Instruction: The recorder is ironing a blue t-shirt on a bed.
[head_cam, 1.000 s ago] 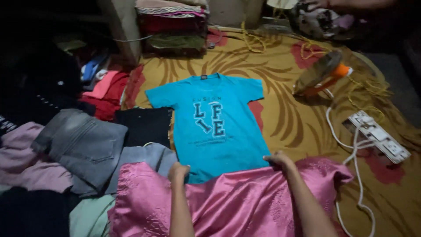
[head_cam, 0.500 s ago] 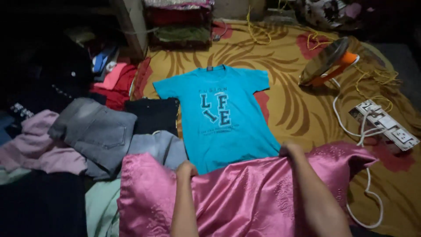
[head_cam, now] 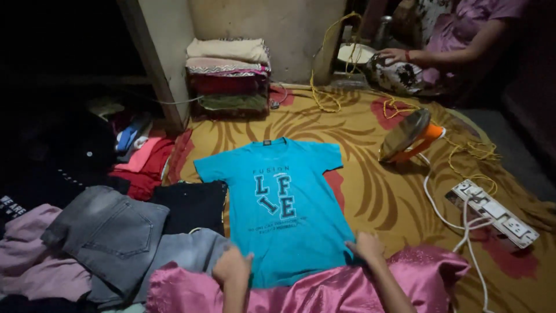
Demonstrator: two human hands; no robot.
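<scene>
My left hand [head_cam: 231, 266] and right hand [head_cam: 367, 246] rest flat, fingers loosely spread, on the bottom hem of the turquoise cotton T-shirt with dark lettering [head_cam: 284, 203]; neither pinches it. The shirt lies face up on the yellow patterned floor cloth [head_cam: 370, 197], its hem touching the shiny pink satin garment [head_cam: 324, 293] over my lap.

Yellow patterned floor cloth [head_cam: 370, 203], turquoise T-shirt [head_cam: 284, 208], iron [head_cam: 408, 138], power strip [head_cam: 495, 213], folded stack [head_cam: 229, 78]
</scene>
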